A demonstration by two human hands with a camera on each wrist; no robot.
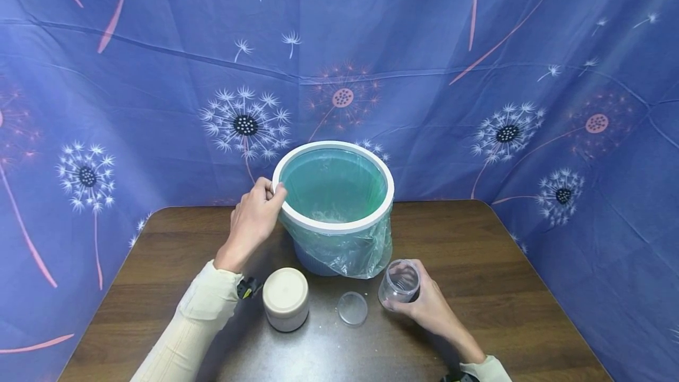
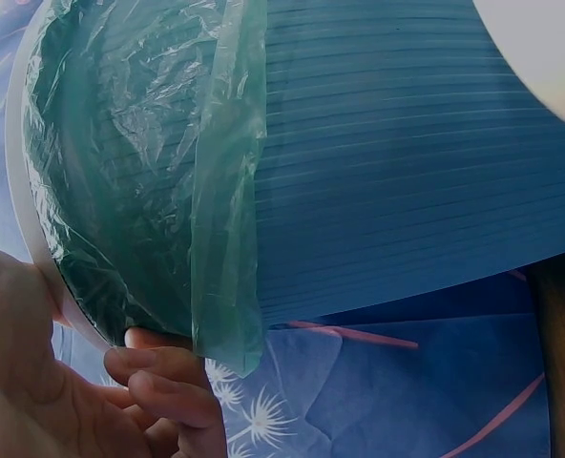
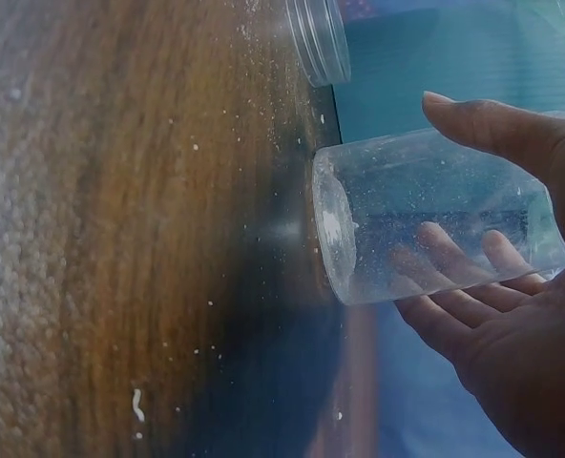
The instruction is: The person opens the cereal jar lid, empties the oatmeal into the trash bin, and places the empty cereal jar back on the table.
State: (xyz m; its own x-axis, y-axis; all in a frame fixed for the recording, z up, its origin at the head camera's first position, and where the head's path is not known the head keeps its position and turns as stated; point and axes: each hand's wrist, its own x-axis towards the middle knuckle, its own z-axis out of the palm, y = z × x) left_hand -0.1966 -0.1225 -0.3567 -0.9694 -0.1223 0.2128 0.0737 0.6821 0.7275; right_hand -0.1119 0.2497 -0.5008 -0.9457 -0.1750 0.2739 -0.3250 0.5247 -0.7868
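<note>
A blue ribbed trash bin point(image 2: 407, 162) with a white rim ring point(image 1: 333, 227) stands at the back of the table. A thin green plastic bag point(image 1: 366, 246) lines it and hangs over its outside. My left hand point(image 1: 257, 214) pinches the rim at the left side, thumb on top and fingers curled below. In my right hand point(image 1: 427, 302) is a clear plastic jar point(image 3: 435, 219), gripped around its side, its mouth uncovered and upward. The jar's base is right at the tabletop in the right wrist view. Left of it lies a clear round lid point(image 1: 352, 308).
A jar with a cream lid point(image 1: 286, 290) stands on the brown wooden table point(image 1: 467, 240), near my left wrist. Small white crumbs point(image 3: 137, 405) are scattered on the tabletop. A blue dandelion-print cloth point(image 1: 424, 122) hangs behind and at both sides.
</note>
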